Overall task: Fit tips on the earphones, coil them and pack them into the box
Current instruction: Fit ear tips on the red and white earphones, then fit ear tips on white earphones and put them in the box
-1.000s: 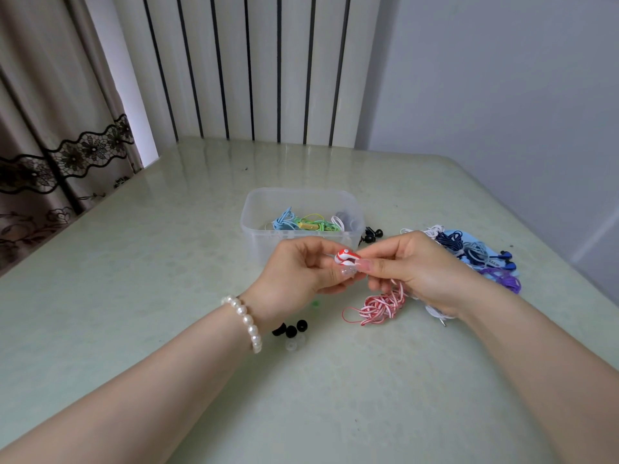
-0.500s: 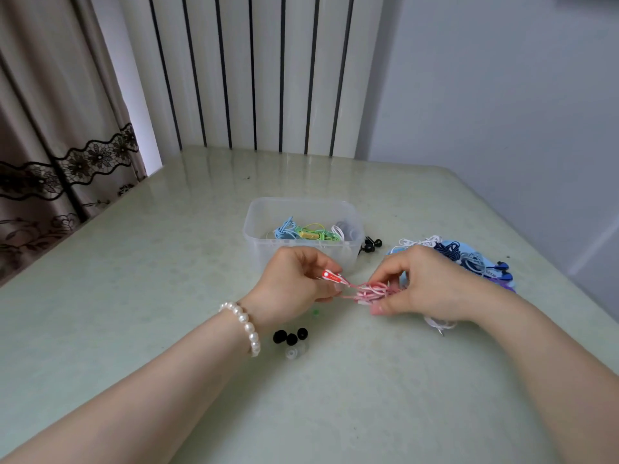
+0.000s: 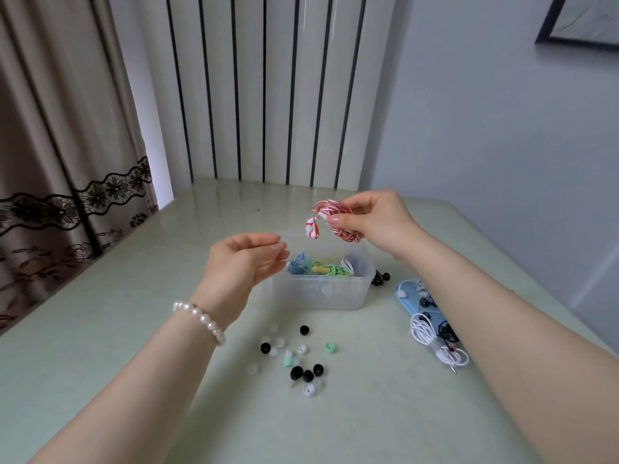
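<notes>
Below the fingers [image 3: 336, 220] sits a translucent, frosted plastic box [image 3: 321, 294]. The counter [image 3: 100, 329] looks smooth, glossy and marbled pale green. Nearer than the fingers lie matt, rubbery ear tips [image 3: 296, 372]. The red-and-white cord [image 3: 346, 234] they pinch looks glossy.

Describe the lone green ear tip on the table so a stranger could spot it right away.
Start at the clear plastic box mid-table, then look nearer the camera to the scattered loose ear tips. The green ear tip lies alone at the scatter's right edge; its neighbours are black or translucent.
</notes>
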Motion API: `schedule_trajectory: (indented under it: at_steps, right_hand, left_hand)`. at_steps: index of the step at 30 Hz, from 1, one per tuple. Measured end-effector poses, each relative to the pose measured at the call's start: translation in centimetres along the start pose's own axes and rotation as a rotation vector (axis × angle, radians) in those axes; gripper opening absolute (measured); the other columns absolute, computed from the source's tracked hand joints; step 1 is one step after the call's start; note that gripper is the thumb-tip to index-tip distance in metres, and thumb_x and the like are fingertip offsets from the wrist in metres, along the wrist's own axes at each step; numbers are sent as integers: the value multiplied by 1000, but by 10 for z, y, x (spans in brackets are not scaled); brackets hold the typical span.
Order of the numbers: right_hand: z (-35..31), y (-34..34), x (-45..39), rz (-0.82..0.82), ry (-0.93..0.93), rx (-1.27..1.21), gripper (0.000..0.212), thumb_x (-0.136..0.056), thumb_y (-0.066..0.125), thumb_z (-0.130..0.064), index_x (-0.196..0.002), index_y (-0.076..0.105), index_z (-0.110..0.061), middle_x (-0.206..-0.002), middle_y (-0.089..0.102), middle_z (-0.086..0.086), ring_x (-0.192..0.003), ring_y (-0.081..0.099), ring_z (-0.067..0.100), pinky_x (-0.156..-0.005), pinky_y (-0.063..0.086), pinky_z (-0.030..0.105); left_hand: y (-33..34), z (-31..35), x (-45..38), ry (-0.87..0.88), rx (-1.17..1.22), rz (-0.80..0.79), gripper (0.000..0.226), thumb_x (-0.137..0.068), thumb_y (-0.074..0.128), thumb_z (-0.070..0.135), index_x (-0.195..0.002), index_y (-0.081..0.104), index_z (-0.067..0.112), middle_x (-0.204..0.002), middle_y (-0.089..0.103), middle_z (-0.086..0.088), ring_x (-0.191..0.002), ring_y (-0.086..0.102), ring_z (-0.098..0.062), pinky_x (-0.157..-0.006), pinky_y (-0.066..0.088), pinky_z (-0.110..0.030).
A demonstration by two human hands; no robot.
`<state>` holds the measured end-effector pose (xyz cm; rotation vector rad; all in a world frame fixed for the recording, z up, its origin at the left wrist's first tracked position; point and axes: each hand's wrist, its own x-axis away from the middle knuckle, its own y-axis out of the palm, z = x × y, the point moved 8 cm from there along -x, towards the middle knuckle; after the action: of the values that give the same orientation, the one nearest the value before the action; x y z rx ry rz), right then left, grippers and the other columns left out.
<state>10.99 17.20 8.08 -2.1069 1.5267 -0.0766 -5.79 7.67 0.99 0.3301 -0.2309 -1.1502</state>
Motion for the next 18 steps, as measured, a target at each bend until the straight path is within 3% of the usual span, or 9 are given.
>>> schedule_trajectory:
  at_steps: [4,8,11,14,18]
  right_hand:
    - [14,27,-22,-23,12,182,16,-68,80,-15,-83,73,-13,-77,70,9,-69,62,17,-75,54,34]
    - [28,47,-29,-44,8,440,20,-71,77,-22,-89,74,-14,-83,71,7,-75,60,17,-72,48,30]
    - [37,57,-30,-55,5,570,28,-69,79,-24,-95,72,-18,-96,71,5,-89,62,20,-78,48,27]
    - [40,60,-30,-45,-4,612,36,-67,80,-21,-101,70,-16,-104,68,6,-98,61,22,-84,47,28]
    - [39,46,-28,3,-21,589,31,-64,83,-24,-91,69,-15,-100,66,5,-95,59,21,-79,46,27]
  left_hand:
    - [-22,-3,-8,-20,53,99,11,-83,51,-13,-84,58,-4,-75,63,-15,-55,63,-12,-57,55,-19]
    - [-25,-8,-11,-47,75,110,13,-84,50,-12,-83,58,-2,-73,62,-13,-51,61,-10,-53,53,-18]
    - [-19,-10,-9,-48,24,82,13,-83,51,-12,-81,58,-1,-72,62,-13,-50,60,-9,-52,52,-17]
    - [-11,-8,-7,-21,-85,45,14,-82,54,-12,-77,59,0,-70,62,-12,-49,61,-8,-50,51,-17]
    - [2,-5,-1,35,-234,-17,15,-79,59,-12,-74,61,2,-69,62,-12,-49,61,-8,-54,54,-19]
